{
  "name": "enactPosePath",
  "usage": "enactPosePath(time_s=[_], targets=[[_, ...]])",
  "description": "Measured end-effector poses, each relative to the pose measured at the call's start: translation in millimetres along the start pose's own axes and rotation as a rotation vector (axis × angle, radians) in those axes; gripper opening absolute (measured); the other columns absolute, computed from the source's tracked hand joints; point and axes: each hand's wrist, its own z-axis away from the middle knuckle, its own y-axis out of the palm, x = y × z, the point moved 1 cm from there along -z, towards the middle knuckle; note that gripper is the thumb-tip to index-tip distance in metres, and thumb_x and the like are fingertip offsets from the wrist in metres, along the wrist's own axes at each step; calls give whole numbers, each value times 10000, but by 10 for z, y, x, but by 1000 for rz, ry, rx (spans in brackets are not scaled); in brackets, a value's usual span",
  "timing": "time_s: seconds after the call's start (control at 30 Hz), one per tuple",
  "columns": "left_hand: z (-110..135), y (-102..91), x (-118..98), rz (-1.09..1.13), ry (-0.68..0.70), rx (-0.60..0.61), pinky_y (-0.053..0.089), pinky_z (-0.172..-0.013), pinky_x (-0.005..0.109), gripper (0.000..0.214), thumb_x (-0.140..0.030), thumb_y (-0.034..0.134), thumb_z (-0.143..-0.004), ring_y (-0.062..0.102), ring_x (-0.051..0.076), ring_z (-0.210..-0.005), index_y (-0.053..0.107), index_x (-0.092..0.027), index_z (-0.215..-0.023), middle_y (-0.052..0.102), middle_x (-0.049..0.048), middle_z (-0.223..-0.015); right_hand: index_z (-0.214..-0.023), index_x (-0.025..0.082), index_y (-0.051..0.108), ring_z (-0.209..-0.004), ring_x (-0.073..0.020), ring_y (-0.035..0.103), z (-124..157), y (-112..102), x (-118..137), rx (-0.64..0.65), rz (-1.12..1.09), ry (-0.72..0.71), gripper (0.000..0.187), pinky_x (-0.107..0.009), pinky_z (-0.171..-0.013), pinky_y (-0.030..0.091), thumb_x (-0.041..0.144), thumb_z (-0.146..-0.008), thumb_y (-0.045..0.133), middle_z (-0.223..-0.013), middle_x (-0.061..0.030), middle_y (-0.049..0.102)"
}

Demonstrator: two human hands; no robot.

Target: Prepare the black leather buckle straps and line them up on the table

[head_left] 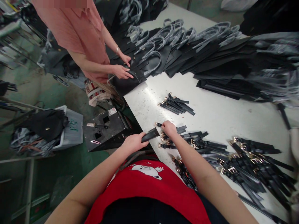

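Note:
My left hand (135, 142) is closed around a flat black leather piece (150, 134), held just off the table's near edge. Over the table, my right hand (169, 128) pinches a short black buckle strap (158, 124), its small gold buckle pointing left. Beneath and beside my right wrist lie several more black straps (198, 136) with gold buckles. Farther up the table sits a smaller bunch of buckle straps (177, 104). My right fingertips are partly hidden behind the hand.
A person in a pink shirt (74, 34) stands across at the left, both hands on a black bag piece (126, 84). Stacked black panels with wrapped handles (182, 56) cover the table's far side. Larger strap piles (252, 165) lie right. A grey crate (74, 127) stands on the floor.

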Motion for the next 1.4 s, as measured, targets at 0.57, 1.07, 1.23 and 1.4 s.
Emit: enactPosePath(time_s=[0.57,1.07,1.23,1.4], targets=[[-348,-194,-145,-165,51,30,426,-645,264,430,-513,372,-755,580,194,-790,491,-245,-1070,625,51,-873,-958,212,529,-800,-127,496,140,-85,-353,-152,-221,18,221,-224,-669,355,278,-780,415,-994,-40,490],[-902,-382,-652,-335,154,88,435,-726,334,338,-415,446,-722,571,239,-850,559,-200,-955,621,82,-929,-960,249,550,-838,-155,498,100,-11,-394,-27,-144,70,218,-246,-661,350,258,-788,417,-977,-42,482],[-901,-390,-557,-316,124,117,438,-710,304,406,-480,414,-723,574,219,-842,546,-209,-994,622,75,-940,-972,241,546,-836,-156,495,124,-43,-381,-26,-156,78,230,-248,-672,350,261,-789,408,-977,-47,487],[-611,-445,-138,-270,63,85,434,-649,276,446,-527,365,-736,582,206,-800,524,-243,-1041,628,56,-902,-946,226,549,-827,-155,484,116,-96,-350,-4,-160,34,243,-245,-670,351,364,-780,437,-966,-49,489]])
